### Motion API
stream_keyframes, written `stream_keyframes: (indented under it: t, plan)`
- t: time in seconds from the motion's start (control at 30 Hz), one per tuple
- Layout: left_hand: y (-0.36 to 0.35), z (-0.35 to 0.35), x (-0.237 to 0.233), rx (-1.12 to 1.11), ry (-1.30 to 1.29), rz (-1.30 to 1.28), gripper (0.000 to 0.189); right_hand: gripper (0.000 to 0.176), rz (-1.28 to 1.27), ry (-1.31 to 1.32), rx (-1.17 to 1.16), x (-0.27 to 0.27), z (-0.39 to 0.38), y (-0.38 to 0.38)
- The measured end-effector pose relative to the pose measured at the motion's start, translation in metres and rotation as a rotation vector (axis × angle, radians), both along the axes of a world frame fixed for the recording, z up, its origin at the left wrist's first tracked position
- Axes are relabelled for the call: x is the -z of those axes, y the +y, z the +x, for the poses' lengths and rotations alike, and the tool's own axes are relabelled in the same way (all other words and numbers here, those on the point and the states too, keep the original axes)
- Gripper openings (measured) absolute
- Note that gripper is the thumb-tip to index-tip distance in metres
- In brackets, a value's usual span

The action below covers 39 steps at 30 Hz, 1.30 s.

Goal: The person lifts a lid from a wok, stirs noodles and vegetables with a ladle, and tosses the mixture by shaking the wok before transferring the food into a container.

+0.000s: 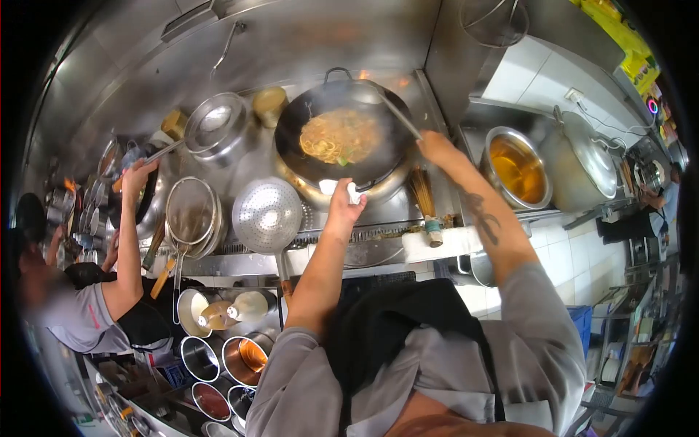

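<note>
A black wok sits on the burner ahead, with noodles and a bit of green in it under a haze of steam. My left hand grips the wok's near edge through a folded white cloth; the near handle is mostly covered. My right hand is wrapped round the long handle of a metal ladle, whose bowl lies at the wok's far right side, above the noodles. Small flames show behind the far rim.
A perforated skimmer and wire strainers lie to the left. A bamboo brush stands right of the wok, near a pot of amber liquid. Sauce containers sit lower left. A co-worker works at the left.
</note>
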State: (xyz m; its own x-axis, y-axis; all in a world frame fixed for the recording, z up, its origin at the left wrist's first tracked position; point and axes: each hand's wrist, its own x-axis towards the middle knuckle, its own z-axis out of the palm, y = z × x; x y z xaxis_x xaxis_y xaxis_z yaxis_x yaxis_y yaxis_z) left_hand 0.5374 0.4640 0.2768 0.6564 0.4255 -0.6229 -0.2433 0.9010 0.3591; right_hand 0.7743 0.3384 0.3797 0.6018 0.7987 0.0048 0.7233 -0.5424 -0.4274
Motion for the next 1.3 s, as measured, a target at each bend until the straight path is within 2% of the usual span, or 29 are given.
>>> stream_keyframes:
  t: [0.07,0.13,0.27,0.33,0.4,0.47,0.5,0.63,0.67,0.7,0.73,0.8,0.83,0.93,1.0,1.07,1.1,1.17,1.27,1.3]
  plan:
    - [0.006,0.003,0.011,0.016,0.015,-0.027,0.02,0.031,0.008,0.278,0.086,0.001,-0.032,0.033]
    - [0.012,0.006,0.016,0.021,0.028,-0.043,0.015,0.026,-0.06,0.39,0.07,0.044,-0.043,0.065]
    - [0.012,0.005,0.004,0.034,0.069,-0.082,0.014,0.033,0.061,0.128,-0.35,0.051,-0.081,0.018]
    - [0.011,0.007,0.002,0.035,0.076,-0.07,0.013,0.041,0.029,0.028,-0.448,0.049,-0.064,-0.027]
    - [0.017,0.009,0.014,0.024,0.072,-0.039,0.012,0.042,-0.249,0.003,-0.388,0.003,-0.056,-0.062]
    - [0.005,0.006,0.013,-0.035,0.089,-0.017,0.01,0.043,-0.297,-0.225,-0.43,-0.024,-0.052,-0.075]
    - [-0.01,-0.001,0.005,-0.052,0.062,-0.007,0.009,0.042,-0.248,-0.23,-0.433,-0.035,-0.057,-0.081]
    - [-0.057,-0.024,-0.082,-0.076,0.05,-0.003,0.011,0.045,-0.028,-0.114,-0.525,-0.047,-0.063,-0.108]
    - [-0.064,-0.027,-0.085,-0.11,0.062,-0.007,0.011,0.046,0.048,-0.044,-0.575,-0.05,-0.059,-0.11]
    - [-0.051,-0.021,-0.061,-0.095,0.032,0.041,0.012,0.047,0.127,0.023,-0.626,-0.054,-0.059,-0.114]
    - [-0.045,-0.027,-0.047,0.02,-0.128,0.249,0.011,0.047,-0.042,0.096,-0.582,-0.073,-0.071,-0.124]
    - [-0.055,-0.023,-0.068,-0.076,0.098,-0.01,0.01,0.046,-0.331,0.226,-0.468,-0.138,-0.094,-0.136]
    - [-0.071,-0.033,-0.096,-0.026,0.096,-0.005,0.009,0.045,-0.468,0.29,-0.397,-0.166,-0.103,-0.14]
    - [-0.072,-0.032,-0.101,-0.033,0.075,0.004,0.009,0.044,-0.51,0.382,-0.39,-0.143,-0.084,-0.134]
    - [-0.053,-0.024,-0.072,-0.035,0.05,0.001,0.009,0.035,-0.391,0.208,-0.406,-0.102,-0.072,-0.118]
    - [-0.068,-0.034,-0.027,-0.085,-0.075,0.065,0.009,0.029,-0.223,0.056,-0.42,-0.05,-0.061,-0.104]
    - [-0.082,-0.043,-0.008,-0.085,0.048,0.089,0.011,0.027,-0.162,0.003,-0.381,-0.03,-0.057,-0.097]
    - [-0.102,-0.074,0.045,0.078,0.066,0.07,0.009,0.023,-0.094,-0.093,-0.341,-0.03,-0.06,-0.092]
    - [-0.126,-0.089,0.011,0.065,0.083,0.072,0.008,0.022,-0.085,-0.189,-0.347,-0.054,-0.078,-0.095]
    - [-0.118,-0.081,0.021,0.065,0.131,0.461,0.009,0.022,-0.101,-0.199,-0.362,-0.058,-0.08,-0.095]
